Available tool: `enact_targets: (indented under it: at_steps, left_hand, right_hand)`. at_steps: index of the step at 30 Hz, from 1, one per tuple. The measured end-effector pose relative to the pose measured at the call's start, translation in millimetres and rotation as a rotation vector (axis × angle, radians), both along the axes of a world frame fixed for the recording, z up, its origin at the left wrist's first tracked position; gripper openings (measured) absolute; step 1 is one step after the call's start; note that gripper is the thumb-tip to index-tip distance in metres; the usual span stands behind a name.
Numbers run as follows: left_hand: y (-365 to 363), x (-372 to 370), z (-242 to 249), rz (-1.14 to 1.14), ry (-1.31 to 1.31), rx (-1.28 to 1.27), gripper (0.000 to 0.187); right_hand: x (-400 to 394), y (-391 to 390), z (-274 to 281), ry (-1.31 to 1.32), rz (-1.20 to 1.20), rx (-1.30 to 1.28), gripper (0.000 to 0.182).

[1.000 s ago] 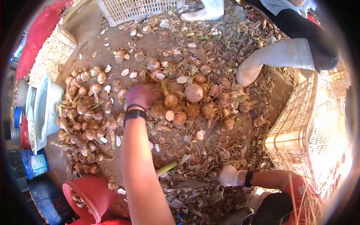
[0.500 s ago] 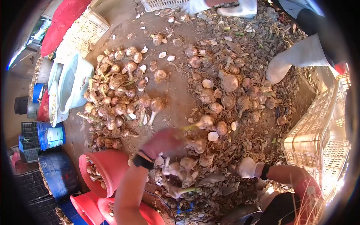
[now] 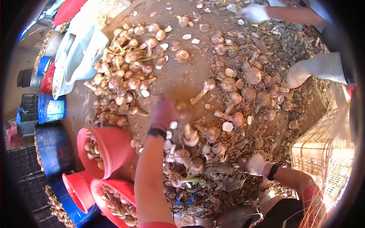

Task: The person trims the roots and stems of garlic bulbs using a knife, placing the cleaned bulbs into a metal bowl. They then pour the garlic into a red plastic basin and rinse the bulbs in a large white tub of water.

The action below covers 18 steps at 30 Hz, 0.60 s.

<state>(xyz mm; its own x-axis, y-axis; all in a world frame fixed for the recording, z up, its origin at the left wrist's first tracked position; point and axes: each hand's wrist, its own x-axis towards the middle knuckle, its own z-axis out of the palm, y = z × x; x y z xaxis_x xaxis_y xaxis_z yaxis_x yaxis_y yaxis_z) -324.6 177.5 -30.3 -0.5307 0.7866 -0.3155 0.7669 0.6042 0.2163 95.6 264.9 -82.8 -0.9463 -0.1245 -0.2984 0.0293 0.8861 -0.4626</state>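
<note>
My left hand [image 3: 167,113], in a reddish glove with a dark wristband, is smeared by motion above the bare floor. A blurred brownish patch lies beyond its fingers, and I cannot make out whether it holds anything. To its right lies a garlic bulb with a stem [image 3: 208,85]. My right hand [image 3: 256,165], in a whitish glove, is curled low over the dry husks; what its fingers close on is hidden. A flat grey piece [image 3: 218,169] lies left of it. Stemmed garlic bulbs [image 3: 191,135] rest between my hands.
A heap of garlic [image 3: 125,72] lies at upper left. Red buckets [image 3: 119,146] with garlic stand at lower left, near blue barrels [image 3: 55,146] and a pale blue tub [image 3: 85,55]. A plastic crate [image 3: 310,155] stands right. Another person's gloved hand [image 3: 255,13] and boot [image 3: 313,70] show at upper right.
The view has shifted, moving most things up and right. My left hand has moved up, away from the bulbs in the middle. A stemmed bulb now lies on the floor right of it.
</note>
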Motion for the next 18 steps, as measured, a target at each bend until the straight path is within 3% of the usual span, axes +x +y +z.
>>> enact_targets:
  at_steps: [1,3,5,6,8,10,11,12,14,15,16,18]
  left_hand:
    - [-29.8,17.4,-15.0,-0.027,-0.028,0.107,0.056]
    - [-66.7,63.8,15.1,-0.260,-0.008,0.006,0.053]
    - [-107.9,67.9,3.3,-0.021,-0.947,0.039,0.057]
    - [-118.0,62.5,6.3,-0.019,-0.946,0.040,0.057]
    - [-137.1,52.4,10.8,0.077,-0.951,0.025,0.053]
    - [-92.9,19.4,64.7,0.467,-0.508,-0.183,0.056]
    - [-114.8,-8.9,26.9,0.266,-0.022,0.117,0.054]
    - [-114.8,-34.7,17.3,0.177,0.182,0.193,0.052]
    - [-117.5,-85.9,-21.4,0.390,0.229,-0.002,0.050]
    - [-110.7,-89.4,-22.6,0.417,0.137,0.007,0.051]
    - [-106.4,-87.6,-21.8,0.441,0.046,0.012,0.051]
    - [-107.9,-88.4,-32.5,0.264,-0.143,0.010,0.050]
  right_hand:
    - [14.2,-1.9,-18.0,0.037,-0.014,-0.015,0.034]
    - [16.8,-2.3,-22.2,0.043,-0.004,0.009,0.033]
    - [20.7,-4.9,-33.4,0.208,0.008,0.047,0.035]
    - [24.6,-4.2,-37.9,-0.053,0.061,0.081,0.036]
    - [20.0,-0.3,-28.3,-0.028,0.051,0.060,0.036]
    - [5.8,-0.1,2.6,-0.027,0.044,0.091,0.036]
    - [2.5,0.4,2.5,-0.042,0.041,0.102,0.036]
    - [3.7,-1.3,0.0,0.022,0.041,0.081,0.036]
    - [17.2,-2.2,-22.3,0.071,0.030,0.026,0.036]
    - [1.6,1.3,7.0,0.074,0.013,-0.009,0.033]
    - [6.2,1.9,1.5,-0.056,0.030,0.051,0.034]
    - [9.1,-1.7,4.6,-0.204,0.022,0.097,0.034]
